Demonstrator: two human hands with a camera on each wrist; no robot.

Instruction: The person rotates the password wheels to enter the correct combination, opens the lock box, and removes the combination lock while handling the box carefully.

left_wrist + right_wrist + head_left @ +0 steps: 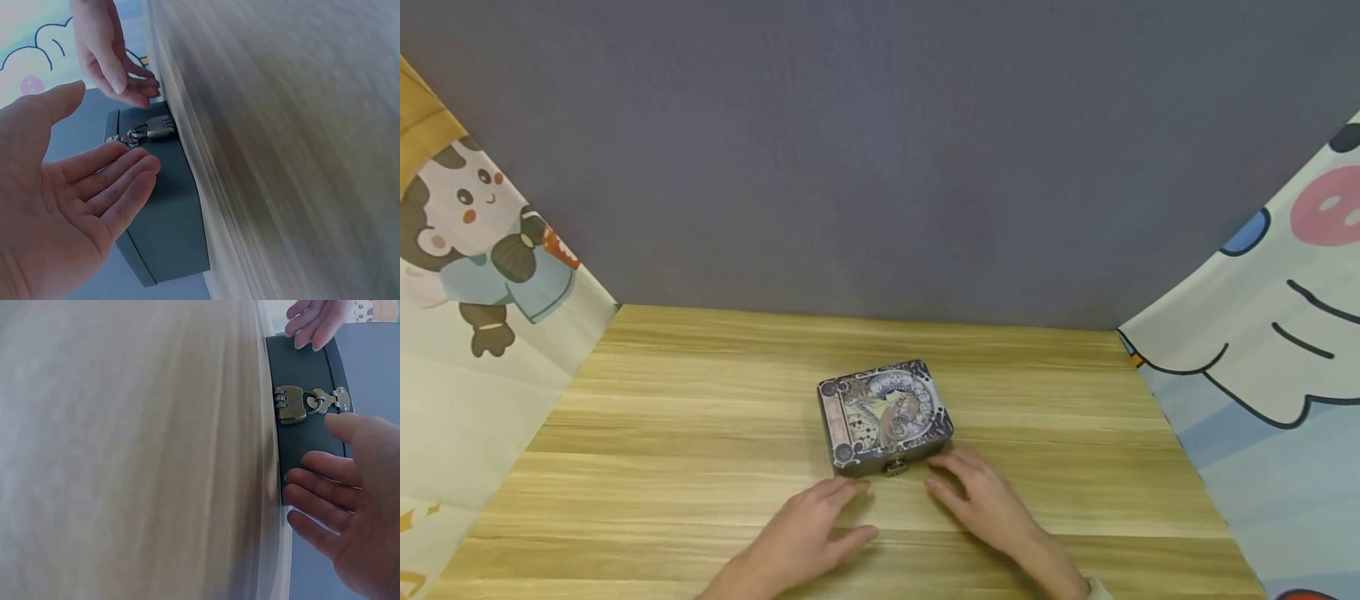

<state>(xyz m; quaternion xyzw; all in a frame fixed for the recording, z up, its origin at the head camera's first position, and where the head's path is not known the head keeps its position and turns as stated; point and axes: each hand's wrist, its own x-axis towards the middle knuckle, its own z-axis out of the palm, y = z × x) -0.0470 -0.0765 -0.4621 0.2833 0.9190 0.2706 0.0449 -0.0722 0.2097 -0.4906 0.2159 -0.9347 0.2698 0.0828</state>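
A dark box (883, 414) with an ornate printed lid lies closed on the wooden table, slightly turned. On its front a small brass combination padlock (290, 404) hangs through a metal clasp (331, 400); the padlock (160, 126) also shows in the left wrist view. My left hand (808, 533) is at the box's front left corner, fingers extended and thumb apart. My right hand (985, 504) is by the front right corner, its fingers loosely bent. Neither hand holds anything; whether the fingertips touch the box I cannot tell.
The wooden table (685, 450) spreads around the box. Behind it stands a grey panel (865, 167). Cartoon-printed curtains hang at the left (512, 333) and right (1247, 333) sides.
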